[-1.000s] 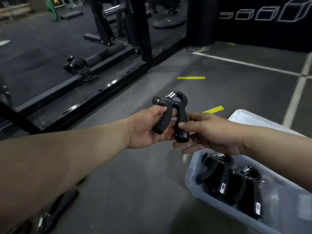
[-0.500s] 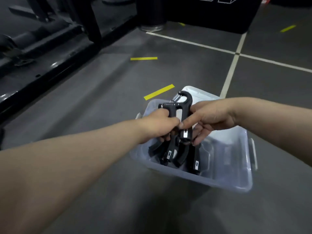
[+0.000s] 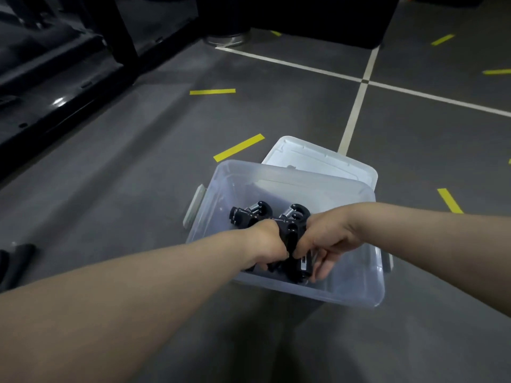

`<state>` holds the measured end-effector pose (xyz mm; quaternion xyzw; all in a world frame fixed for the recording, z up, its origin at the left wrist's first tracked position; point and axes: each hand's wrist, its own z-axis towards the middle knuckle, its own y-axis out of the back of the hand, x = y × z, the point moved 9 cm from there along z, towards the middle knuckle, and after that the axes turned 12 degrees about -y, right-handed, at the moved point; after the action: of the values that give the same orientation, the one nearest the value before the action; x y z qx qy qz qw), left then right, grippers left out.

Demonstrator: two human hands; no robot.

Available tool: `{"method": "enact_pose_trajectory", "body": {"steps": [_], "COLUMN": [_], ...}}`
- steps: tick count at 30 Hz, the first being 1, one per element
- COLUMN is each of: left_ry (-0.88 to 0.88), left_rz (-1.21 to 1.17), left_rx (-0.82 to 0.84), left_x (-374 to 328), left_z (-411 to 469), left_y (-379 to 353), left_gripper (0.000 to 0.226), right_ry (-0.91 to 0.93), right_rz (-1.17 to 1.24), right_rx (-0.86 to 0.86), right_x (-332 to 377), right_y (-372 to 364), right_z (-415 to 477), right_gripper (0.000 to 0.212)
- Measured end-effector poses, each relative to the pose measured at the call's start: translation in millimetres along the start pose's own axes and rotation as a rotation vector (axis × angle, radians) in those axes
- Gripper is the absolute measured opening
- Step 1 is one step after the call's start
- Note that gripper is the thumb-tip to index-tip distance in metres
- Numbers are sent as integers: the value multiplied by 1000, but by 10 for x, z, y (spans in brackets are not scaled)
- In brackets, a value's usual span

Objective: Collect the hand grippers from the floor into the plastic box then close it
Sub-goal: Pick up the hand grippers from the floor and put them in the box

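Down in plastic box (image 3: 356, 295), left hand (image 3: 266, 239) and right hand (image 3: 330, 239) grip one hand gripper (image 3: 291, 231), other grippers (image 3: 249, 214) beside, perhaps three.

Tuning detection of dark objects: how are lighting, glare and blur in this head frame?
Head view: dim, even light; black hand grippers in the plastic box merge into one dark mass; small glare spot on the black rack base; forearms stretched by the wide angle; slightly soft.

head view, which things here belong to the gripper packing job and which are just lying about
Job: held hand gripper, left hand, right hand, stored grippers, plastic box, lid behind it.
Lying about: yellow tape marks, white floor lines, black rack frame.
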<state>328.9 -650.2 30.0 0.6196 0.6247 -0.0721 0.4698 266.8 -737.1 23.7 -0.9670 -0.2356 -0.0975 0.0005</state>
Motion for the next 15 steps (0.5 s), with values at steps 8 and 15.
{"method": "enact_pose_trajectory", "body": {"steps": [8,15], "left_ry": [-82,-141], "left_rz": [177,444], "left_rx": [0,42], "left_x": [-26,-65], "left_z": [230,172], "left_y": [-140,-178], "left_gripper": [18,31], "right_ry": [7,15], "right_rz": [-28,-145], "right_rx": [-125,-199], "right_x": [-57,19], "right_y": [194,113], "right_z": [176,285], "right_gripper": [24,24]}}
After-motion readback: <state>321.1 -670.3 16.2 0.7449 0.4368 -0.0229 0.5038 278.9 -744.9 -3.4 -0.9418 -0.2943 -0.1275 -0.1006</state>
